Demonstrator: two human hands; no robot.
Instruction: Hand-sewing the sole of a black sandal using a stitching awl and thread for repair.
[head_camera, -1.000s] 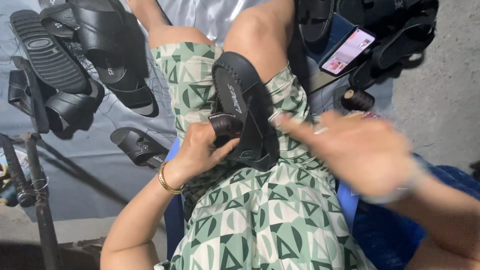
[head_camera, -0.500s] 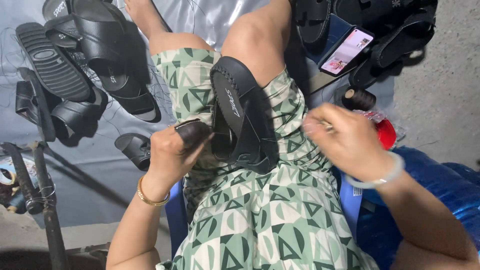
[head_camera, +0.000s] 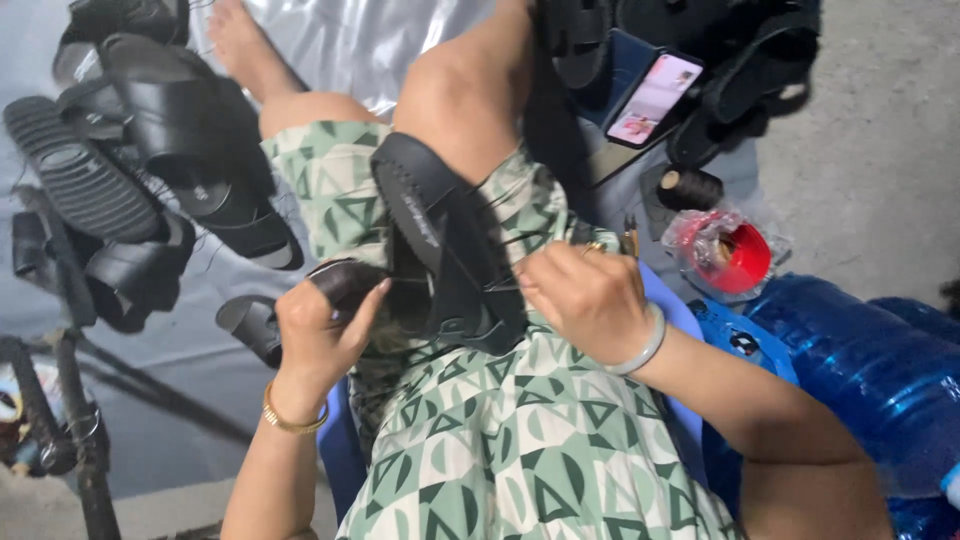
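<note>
While your left hand (head_camera: 318, 330) grips the black strap (head_camera: 345, 280) to steady the sandal (head_camera: 445, 245) on your lap, your right hand (head_camera: 580, 295) pinches thread taut.

Sandal (head_camera: 445, 245) on lap between hands; sandal pile (head_camera: 150, 170) left.

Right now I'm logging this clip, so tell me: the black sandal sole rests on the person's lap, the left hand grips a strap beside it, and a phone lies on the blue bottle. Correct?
Not quite. In the head view the phone lies up among the dark sandals, not on the blue bottle. The rest stands: the black sandal sole rests on the lap and the left hand grips a strap beside it.
</note>
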